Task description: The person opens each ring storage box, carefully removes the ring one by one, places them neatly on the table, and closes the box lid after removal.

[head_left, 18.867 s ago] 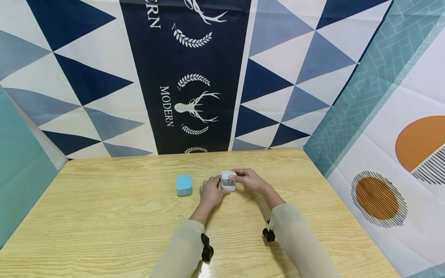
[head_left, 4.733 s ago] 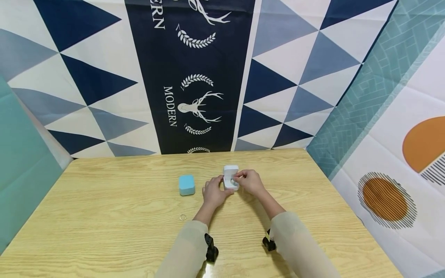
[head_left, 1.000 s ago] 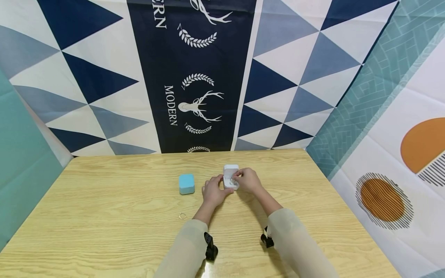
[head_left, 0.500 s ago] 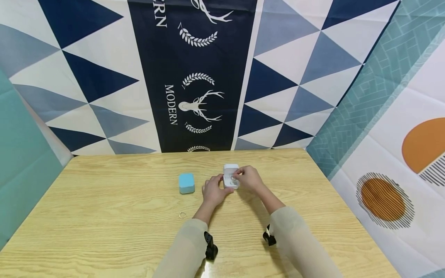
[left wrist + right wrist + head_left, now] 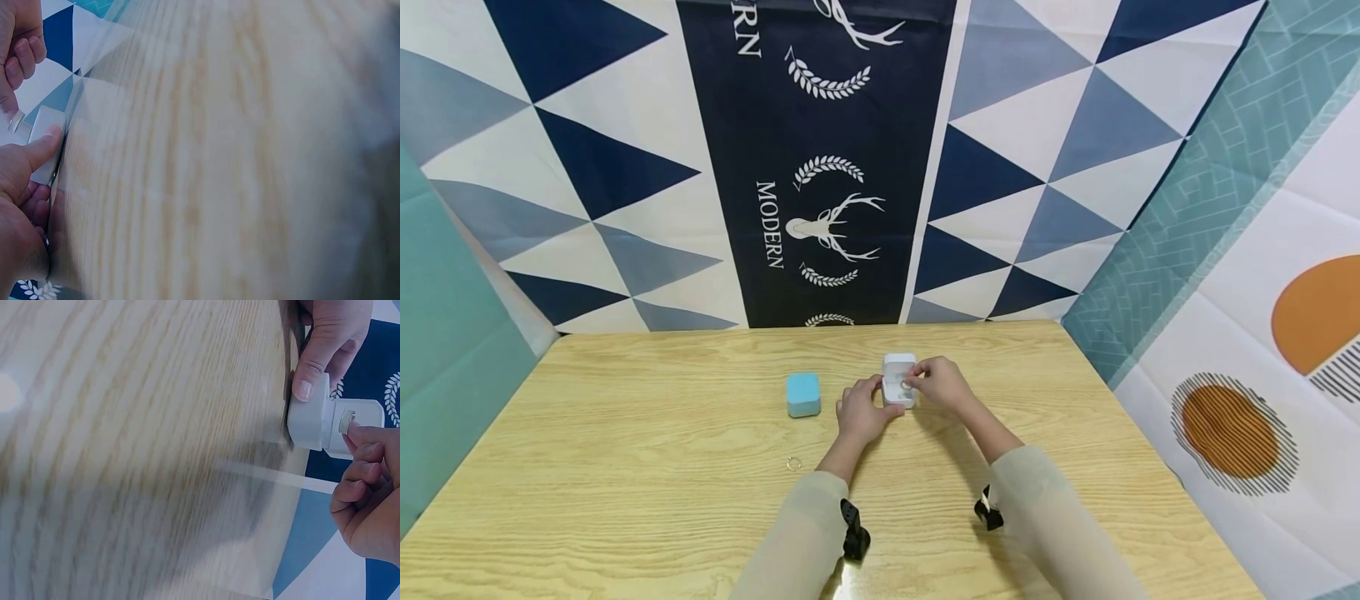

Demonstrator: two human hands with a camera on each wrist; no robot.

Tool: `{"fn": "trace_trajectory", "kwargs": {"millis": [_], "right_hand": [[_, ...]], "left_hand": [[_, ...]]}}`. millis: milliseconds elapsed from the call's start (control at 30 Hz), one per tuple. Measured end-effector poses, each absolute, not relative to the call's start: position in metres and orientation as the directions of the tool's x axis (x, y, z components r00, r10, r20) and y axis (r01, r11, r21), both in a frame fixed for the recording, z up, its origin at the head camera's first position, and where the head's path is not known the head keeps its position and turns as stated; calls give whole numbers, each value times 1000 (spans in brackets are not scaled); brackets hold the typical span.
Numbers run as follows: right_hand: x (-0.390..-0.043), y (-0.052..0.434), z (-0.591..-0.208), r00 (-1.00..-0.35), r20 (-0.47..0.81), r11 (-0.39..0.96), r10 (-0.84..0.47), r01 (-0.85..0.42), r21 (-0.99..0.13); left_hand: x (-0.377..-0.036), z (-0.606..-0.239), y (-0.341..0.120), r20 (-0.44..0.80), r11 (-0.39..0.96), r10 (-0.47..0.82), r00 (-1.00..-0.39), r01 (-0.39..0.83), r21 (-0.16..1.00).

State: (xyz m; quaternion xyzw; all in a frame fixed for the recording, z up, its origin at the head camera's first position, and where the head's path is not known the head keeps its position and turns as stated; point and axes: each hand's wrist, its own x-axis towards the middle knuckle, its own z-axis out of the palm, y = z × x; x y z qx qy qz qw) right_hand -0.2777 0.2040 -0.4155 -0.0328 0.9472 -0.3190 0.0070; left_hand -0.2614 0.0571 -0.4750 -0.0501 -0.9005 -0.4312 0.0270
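A small white ring box point(image 5: 899, 362) stands with its lid raised near the back of the wooden table. My left hand point(image 5: 859, 412) grips it from the left, with the thumb along its front, as the right wrist view shows from the side. Between thumb and index finger, my right hand point(image 5: 943, 387) pinches a silvery ring point(image 5: 346, 421), which sits just above the box's base in front of the raised lid. In the left wrist view the ring point(image 5: 16, 120) shows at the right hand's fingertips, beside the white box point(image 5: 47, 119).
A light blue box point(image 5: 803, 395), lid down, stands on the table point(image 5: 647, 450) to the left of my left hand. Nearer to me lies a thin gold ring point(image 5: 793, 463). A patterned cloth point(image 5: 820, 167) hangs behind the table's back edge.
Earliest, the white box was closed with both hands on it; its lid has since been raised. Over the last second, the right hand has lifted the ring slightly from the base. The left hand stays put.
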Motion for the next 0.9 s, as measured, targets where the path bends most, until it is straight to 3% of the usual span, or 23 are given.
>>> {"fn": "trace_trajectory", "kwargs": {"millis": [900], "right_hand": [[-269,206,-411,-975,61,795,-214,-210,-569]], "left_hand": [[-264,-477,57,89,626,60,-994,107,772]]}}
